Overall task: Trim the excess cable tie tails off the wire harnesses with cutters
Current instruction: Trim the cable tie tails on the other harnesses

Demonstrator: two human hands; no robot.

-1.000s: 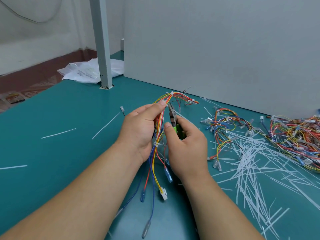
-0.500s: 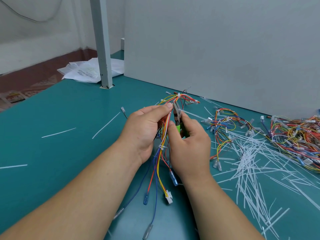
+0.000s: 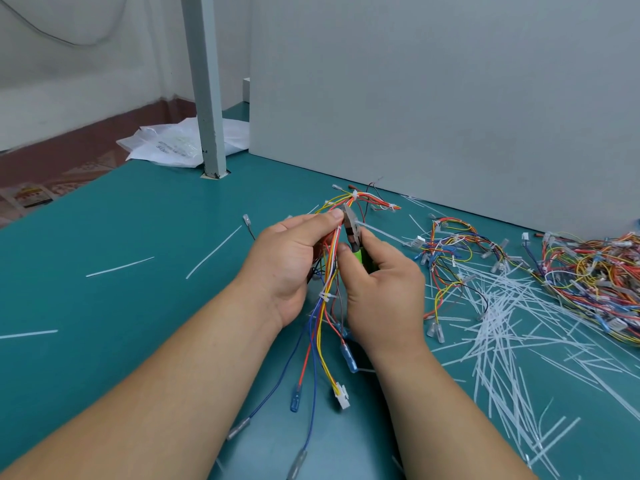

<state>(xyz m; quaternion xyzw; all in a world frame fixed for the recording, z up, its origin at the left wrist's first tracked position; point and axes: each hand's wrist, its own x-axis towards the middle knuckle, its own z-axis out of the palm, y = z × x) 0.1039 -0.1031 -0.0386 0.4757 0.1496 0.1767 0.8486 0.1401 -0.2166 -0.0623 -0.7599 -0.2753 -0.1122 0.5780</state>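
Observation:
My left hand (image 3: 289, 261) grips a multicoloured wire harness (image 3: 327, 285) above the teal table, thumb near its upper end. The harness wires hang down to blue and white connectors (image 3: 341, 398). My right hand (image 3: 384, 292) holds green-handled cutters (image 3: 355, 237), jaws pointing up at the harness beside my left thumb. A long white cable tie tail (image 3: 381, 232) sticks out to the right from the jaws. Whether the jaws have closed on it I cannot tell. Another cable tie (image 3: 325, 296) wraps the bundle lower down.
Cut white tie tails (image 3: 512, 327) litter the table to the right. One harness (image 3: 450, 247) lies beyond my right hand, and a pile of harnesses (image 3: 595, 271) sits far right. A grey post (image 3: 207, 98), a grey panel (image 3: 450, 98) and a plastic bag (image 3: 173, 143) stand behind.
The harness has risen slightly in my left hand. My right hand has brought the cutters up from mid-bundle to the tie tail near my left thumb.

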